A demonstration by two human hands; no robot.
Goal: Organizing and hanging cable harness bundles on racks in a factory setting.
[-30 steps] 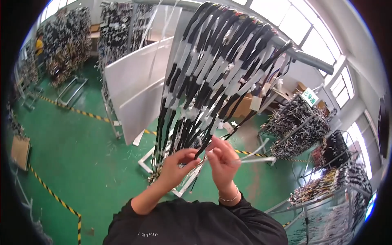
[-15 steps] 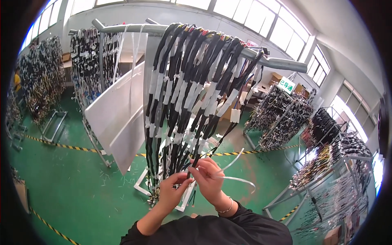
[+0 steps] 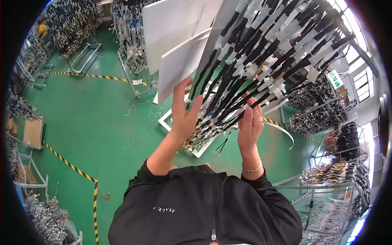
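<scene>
A thick bunch of black wire harnesses (image 3: pixel 234 87) with white wrappings hangs in front of me, its connector ends gathered low down. My left hand (image 3: pixel 185 114) is raised at the left side of the bunch, thumb and fingers spread, holding nothing. On the right side, my right hand (image 3: pixel 251 126) has its thumb and fingers closed around a black harness strand. Two thin, pale strips stick out to the right from behind that hand, one of them a curved white strip (image 3: pixel 283 130). Part of the right fingers is hidden by the strands.
White panels (image 3: pixel 177 34) stand left of the bunch, and a white frame (image 3: pixel 164 121) lies below it. More racks of harnesses (image 3: pixel 322 102) stand at the right, with others at the far left. Yellow-and-black tape (image 3: pixel 69 162) marks the green floor (image 3: pixel 114 134).
My left hand has come off the strand and opened, moving up and left of the bunch. My right hand is now farther right. The view has tilted down, and more floor shows.
</scene>
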